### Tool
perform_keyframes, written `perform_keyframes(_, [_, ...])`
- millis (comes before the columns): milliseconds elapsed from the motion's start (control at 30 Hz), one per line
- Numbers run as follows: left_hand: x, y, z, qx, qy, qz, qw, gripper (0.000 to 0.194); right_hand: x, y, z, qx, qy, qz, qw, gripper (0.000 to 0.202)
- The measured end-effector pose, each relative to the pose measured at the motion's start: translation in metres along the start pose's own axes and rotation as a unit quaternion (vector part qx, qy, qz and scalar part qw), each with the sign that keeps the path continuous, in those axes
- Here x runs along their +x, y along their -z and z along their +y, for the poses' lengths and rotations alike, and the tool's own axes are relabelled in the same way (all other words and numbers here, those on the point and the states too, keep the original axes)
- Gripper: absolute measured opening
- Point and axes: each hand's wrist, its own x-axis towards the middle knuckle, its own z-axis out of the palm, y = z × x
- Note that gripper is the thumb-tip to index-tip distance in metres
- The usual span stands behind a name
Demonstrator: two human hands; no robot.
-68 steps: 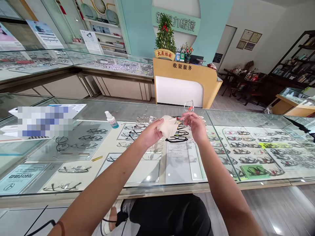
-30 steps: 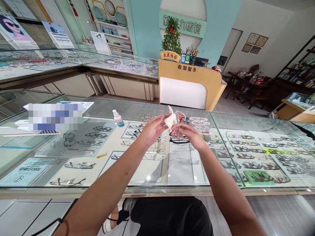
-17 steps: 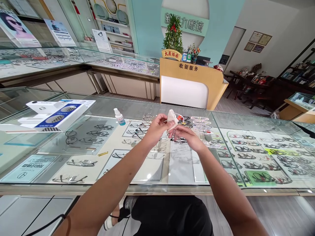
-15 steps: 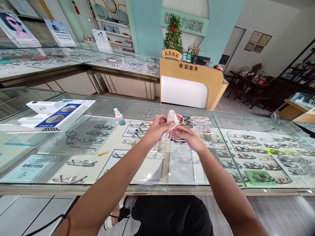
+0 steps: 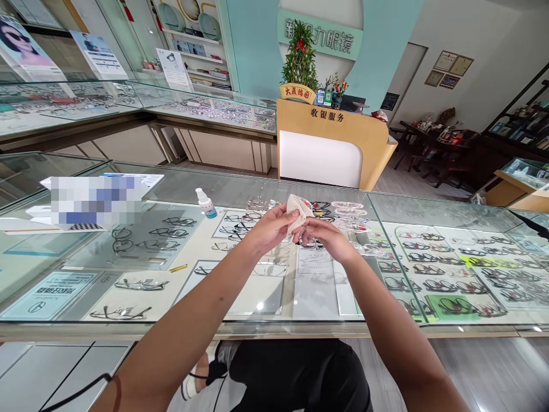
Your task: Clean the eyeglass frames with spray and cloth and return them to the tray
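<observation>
Over the glass counter (image 5: 184, 327), my left hand (image 5: 274, 226) pinches a pale cloth (image 5: 297, 213) with a scalloped edge. My right hand (image 5: 323, 233) is closed just to the right, its fingers touching the lower part of the cloth and something too small to make out. A white spray bottle (image 5: 206, 203) with blue liquid stands on the counter to the left of my hands. Rows of glasses (image 5: 242, 228) lie inside the case below and around the hands.
An opened white and blue box (image 5: 96, 200), partly pixelated, lies on the counter at the left. A yellow stick (image 5: 178, 268) is nearer the front. Beyond stand a wooden cashier desk (image 5: 334, 149) with a plant, and more display cases (image 5: 214, 120).
The cloth has shifted slightly left and changed its folds between my hands. The box at the left is now partly pixelated.
</observation>
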Motion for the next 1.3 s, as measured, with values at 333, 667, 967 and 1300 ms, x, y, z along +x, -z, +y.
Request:
perform_keyframes(333, [-0.004,-0.011,-0.002,0.061,-0.021,0.069,0.996,0.055,0.000,-0.006,-0.001,-0.004,-0.004,-0.021,1.000,0.030])
perform_keyframes(667, [-0.004,-0.009,-0.001,0.076,-0.049,0.077,0.993,0.055,-0.004,-0.004,-0.004,-0.029,-0.015,0.005,0.999,0.042])
perform_keyframes(967, [-0.009,-0.008,0.009,0.138,-0.050,0.022,0.989,0.044,-0.005,-0.004,-0.004,-0.018,-0.005,0.023,1.000,0.044])
perform_keyframes(1300, [-0.011,-0.021,-0.001,0.161,-0.105,0.142,0.971,0.049,-0.004,-0.015,-0.005,-0.057,0.000,-0.002,0.998,0.052])
